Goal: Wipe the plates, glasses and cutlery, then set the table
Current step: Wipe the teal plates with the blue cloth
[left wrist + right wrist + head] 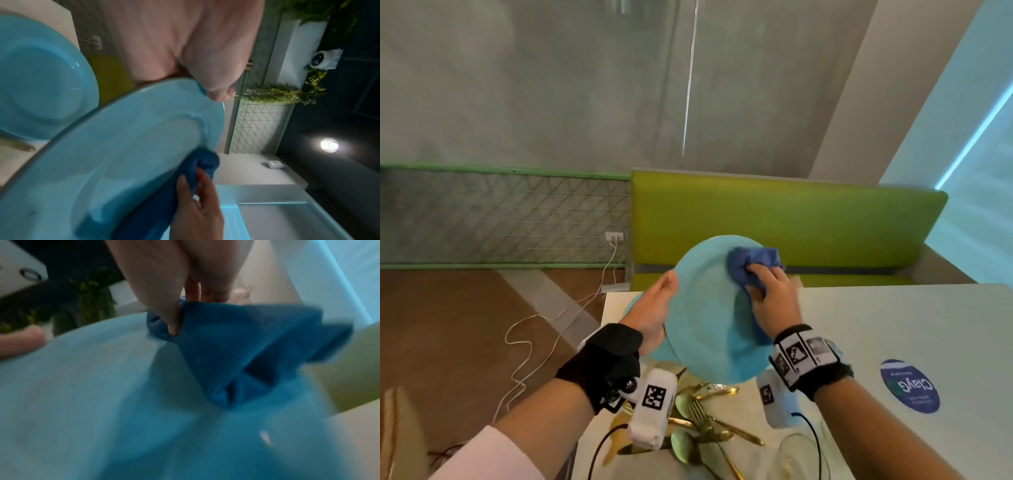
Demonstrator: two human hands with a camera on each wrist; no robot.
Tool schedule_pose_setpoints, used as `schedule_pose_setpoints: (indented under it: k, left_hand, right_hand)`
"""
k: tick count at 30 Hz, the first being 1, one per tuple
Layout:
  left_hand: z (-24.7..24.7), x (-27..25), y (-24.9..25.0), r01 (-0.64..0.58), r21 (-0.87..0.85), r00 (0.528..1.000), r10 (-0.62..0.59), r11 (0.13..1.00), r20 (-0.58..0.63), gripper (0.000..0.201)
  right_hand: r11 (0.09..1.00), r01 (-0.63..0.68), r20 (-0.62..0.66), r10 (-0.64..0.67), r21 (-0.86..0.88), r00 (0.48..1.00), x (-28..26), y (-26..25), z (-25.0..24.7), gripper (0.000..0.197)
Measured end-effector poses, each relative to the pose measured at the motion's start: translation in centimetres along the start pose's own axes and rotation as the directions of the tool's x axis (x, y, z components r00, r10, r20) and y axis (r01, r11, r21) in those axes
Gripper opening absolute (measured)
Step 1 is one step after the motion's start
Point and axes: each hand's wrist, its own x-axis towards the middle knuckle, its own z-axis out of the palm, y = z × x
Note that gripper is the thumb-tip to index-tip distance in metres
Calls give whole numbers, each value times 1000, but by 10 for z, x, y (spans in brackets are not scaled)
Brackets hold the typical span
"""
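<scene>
A light blue plate (709,308) is held tilted above the table by my left hand (654,308), which grips its left rim. My right hand (767,291) clutches a bunched dark blue cloth (750,263) and presses it on the plate's upper right face. The left wrist view shows the plate (123,146), the cloth (201,164) and my thumb on the rim. In the blurred right wrist view, fingers (164,305) pinch the cloth (246,345) on the plate (82,394). A second blue plate (41,81) lies on the table beneath.
Gold cutlery (705,421) with green spoon bowls lies in a heap near the table's (893,325) front edge. A clear glass (798,455) stands at the bottom right. A round blue sticker (909,385) is on the tabletop. A green bench (791,222) stands behind.
</scene>
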Motion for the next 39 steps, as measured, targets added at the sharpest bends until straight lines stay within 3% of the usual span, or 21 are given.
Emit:
schedule_pose_setpoints:
  k: [2, 5, 8, 11, 13, 16, 19, 21, 24, 28, 31, 34, 37, 39]
  left_hand:
    - [9, 0, -3, -9, -17, 1000, 8, 1000, -15, 46]
    - [5, 2, 2, -20, -76, 997, 15, 997, -77, 37]
    - [-6, 3, 6, -42, -75, 993, 33, 996, -117, 45]
    - [-6, -5, 3, -22, -53, 995, 17, 998, -101, 47]
    - [-3, -6, -5, -6, -48, 996, 2, 999, -87, 48]
    - [2, -8, -9, 11, -6, 998, -11, 1000, -60, 80]
    - [-1, -8, 2, 1, -12, 997, -2, 1000, -78, 54]
    - [-9, -3, 6, -13, -53, 997, 9, 998, -80, 52]
    - [-14, -1, 13, -43, -129, 997, 33, 991, -73, 64]
    - [-19, 24, -14, -25, -145, 994, 9, 989, -108, 100]
    - [-1, 13, -10, 68, -145, 996, -76, 987, -51, 85]
    - [4, 9, -13, 28, -158, 999, -34, 987, -40, 58]
    - [-2, 6, -18, 16, -92, 998, -22, 996, -56, 81]
    - [-9, 7, -19, 16, -83, 1000, -17, 996, -15, 90]
  right_hand:
    - [993, 119, -5, -119, 20, 993, 2, -26, 9, 30]
    - [971, 181, 109, -199, 155, 974, -26, -54, 32, 28]
    - [944, 297, 167, -319, 144, 933, -65, -46, 44, 26]
    - [920, 352, 200, -383, 173, 902, -70, -32, 47, 22]
    - [916, 362, 169, -389, 171, 905, -49, -37, 45, 23]
    - [952, 256, 22, -263, 167, 965, -2, -38, 32, 28]
    - [994, 95, -19, -94, 50, 995, 20, -3, 18, 32]
    - [999, 49, -5, -49, -22, 999, 10, 22, 17, 34]
    - [983, 182, 117, -181, 1, 977, -37, 25, 28, 28]
    - [933, 330, 298, -358, 142, 885, -78, -17, 46, 33]
    - [909, 339, 256, -397, 244, 881, -48, -46, 48, 19]
    - [942, 259, 145, -293, 215, 945, -8, -55, 35, 29]
    - [988, 39, -48, -32, 151, 998, 26, -41, 17, 36]
    - [981, -171, -59, 177, 89, 983, 36, -24, 9, 38]
